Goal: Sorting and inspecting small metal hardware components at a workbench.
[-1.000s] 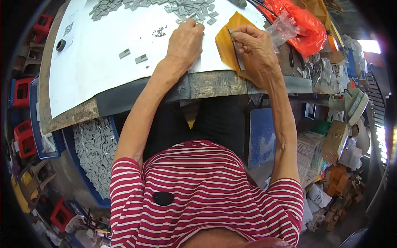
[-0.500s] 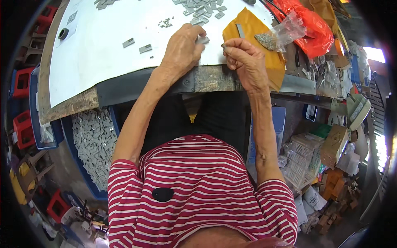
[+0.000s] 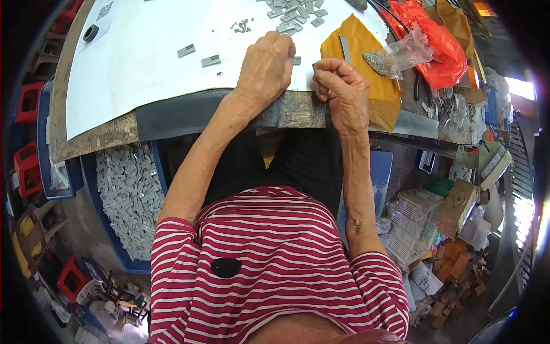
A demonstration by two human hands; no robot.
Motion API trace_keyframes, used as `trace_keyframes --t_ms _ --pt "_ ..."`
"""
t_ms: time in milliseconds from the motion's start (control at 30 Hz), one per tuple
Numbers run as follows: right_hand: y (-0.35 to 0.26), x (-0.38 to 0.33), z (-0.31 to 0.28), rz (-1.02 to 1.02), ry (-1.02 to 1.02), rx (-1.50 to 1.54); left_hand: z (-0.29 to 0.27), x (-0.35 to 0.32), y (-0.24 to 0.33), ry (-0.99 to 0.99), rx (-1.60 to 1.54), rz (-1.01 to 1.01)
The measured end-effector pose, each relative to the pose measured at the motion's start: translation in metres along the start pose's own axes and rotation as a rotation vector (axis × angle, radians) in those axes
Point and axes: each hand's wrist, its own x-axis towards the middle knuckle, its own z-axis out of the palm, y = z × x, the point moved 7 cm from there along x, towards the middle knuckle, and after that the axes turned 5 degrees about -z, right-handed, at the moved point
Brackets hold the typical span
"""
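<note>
My left hand [image 3: 265, 67] rests over the white sheet [image 3: 149, 74] near the table's front edge, fingers curled. A small flat grey piece [image 3: 295, 60] sticks out past its fingers, mostly hidden by them. To the right, my right hand [image 3: 345, 92] is closed in a pinch with a tiny dark bit at the fingertips, too small to name. Two similar grey pieces, one farther left [image 3: 186, 51] and one nearer [image 3: 211, 61], lie left of my left hand. Beyond it are a scatter of tiny dark bits [image 3: 242, 25] and a pile of grey pieces [image 3: 295, 12].
An orange-brown envelope [image 3: 381, 100] lies by my right hand, with a clear bag of small metal bits [image 3: 378, 62] on it. Behind sits a red plastic bag [image 3: 444, 63]. A black ring [image 3: 90, 32] is at far left. Below the table stands a blue bin [image 3: 117, 252] of grey pieces.
The view has shifted slightly. Both hands have come a little nearer to the table's front edge. Their grips look the same, and the loose pieces lie as before.
</note>
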Motion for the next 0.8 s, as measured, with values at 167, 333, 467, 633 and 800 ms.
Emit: trace_keyframes --t_ms 167,333,467,633,800 --pt "-0.002 -0.002 0.002 -0.023 -0.001 -0.043 -0.002 -0.002 0.003 0.000 -0.033 0.007" --pt "-0.008 -0.005 0.010 -0.044 -0.022 -0.002 -0.016 -0.009 0.002 -0.020 -0.271 -0.114" --pt "-0.011 -0.008 0.016 -0.017 -0.048 0.061 -0.023 -0.018 -0.003 -0.095 -0.534 -0.281" --pt "-0.007 -0.009 0.021 0.011 -0.067 -0.006 -0.014 -0.025 -0.013 -0.191 -0.814 -0.406" --pt "-0.007 -0.009 0.024 0.029 -0.052 -0.082 -0.014 -0.026 -0.013 -0.225 -0.757 -0.389"
